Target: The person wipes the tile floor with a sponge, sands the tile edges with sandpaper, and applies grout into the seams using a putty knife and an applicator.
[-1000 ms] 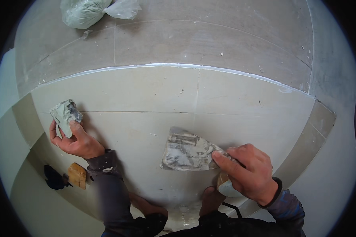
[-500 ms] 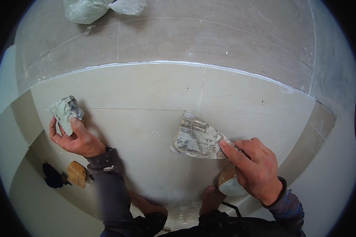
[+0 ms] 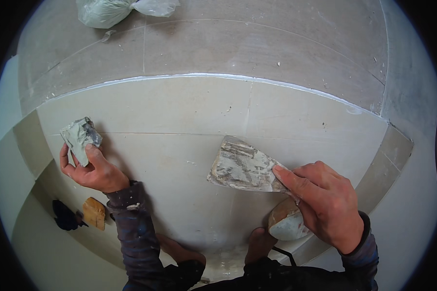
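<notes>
On the left, my left hand (image 3: 98, 173) is closed on a small flat piece thick with pale green putty (image 3: 76, 139); grey patches show along its right side. Whether it has a handle is hidden by my fingers. My right hand (image 3: 327, 200) grips a putty knife (image 3: 243, 166) with a wide blade streaked grey and white. Its blade points left and is held over the beige tiles; the handle lies mostly under my palm. Below that hand, a rounded container (image 3: 285, 227) with a brown and pale surface is partly covered by my fingers.
A white line of filler (image 3: 199, 75) runs between the beige tiles (image 3: 179, 109) and the greyer tiles beyond. A tied whitish plastic bag (image 3: 103, 13) lies at the far left. Nearer left are a yellow-brown block (image 3: 94, 213) and a dark cloth-like item (image 3: 65, 216). My bare feet are below.
My right hand has shifted right and slightly down, and the putty knife has turned a little with it. More of the rounded container shows. My left hand has hardly moved.
</notes>
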### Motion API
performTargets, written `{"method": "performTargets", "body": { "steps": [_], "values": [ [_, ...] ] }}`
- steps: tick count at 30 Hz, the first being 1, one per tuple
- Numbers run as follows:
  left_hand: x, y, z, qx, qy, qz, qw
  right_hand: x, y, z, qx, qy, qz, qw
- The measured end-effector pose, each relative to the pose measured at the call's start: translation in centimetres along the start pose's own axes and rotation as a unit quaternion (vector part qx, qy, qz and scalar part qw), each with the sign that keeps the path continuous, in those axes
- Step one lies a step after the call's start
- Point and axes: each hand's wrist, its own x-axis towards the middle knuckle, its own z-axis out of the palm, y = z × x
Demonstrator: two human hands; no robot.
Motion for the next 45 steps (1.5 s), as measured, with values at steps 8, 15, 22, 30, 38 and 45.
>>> {"method": "performTargets", "body": {
  "steps": [8, 15, 22, 30, 38, 45],
  "values": [
    [0.1, -0.6, -0.3, 0.016, -0.009, 0.007, 1.0, -1.8, 1.3, 3.5, -0.036, 0.078, -0.052, 0.995],
    [0.1, 0.2, -0.4, -0.003, -0.018, -0.046, 0.999, -2.3, 1.0, 4.5, 0.041, 0.123, -0.041, 0.991],
    [0.3, 0.3, -0.4, 0.007, -0.017, -0.016, 1.0, -1.9, 1.0, -2.0, 0.061, 0.19, 0.046, 0.979],
    [0.2, 0.0, -0.6, -0.015, -0.023, -0.049, 0.998, -1.7, 2.8, -0.8, 0.02, 0.131, 0.053, 0.99],
    [0.3, -0.3, -0.6, -0.019, -0.019, -0.038, 0.999, -4.6, 6.9, -0.3, 0.028, 0.226, 0.12, 0.966],
    [0.2, 0.0, -0.6, 0.0, -0.018, -0.029, 0.999, -5.6, 6.6, -0.7, -0.009, 0.158, 0.135, 0.978]
  ]
}}
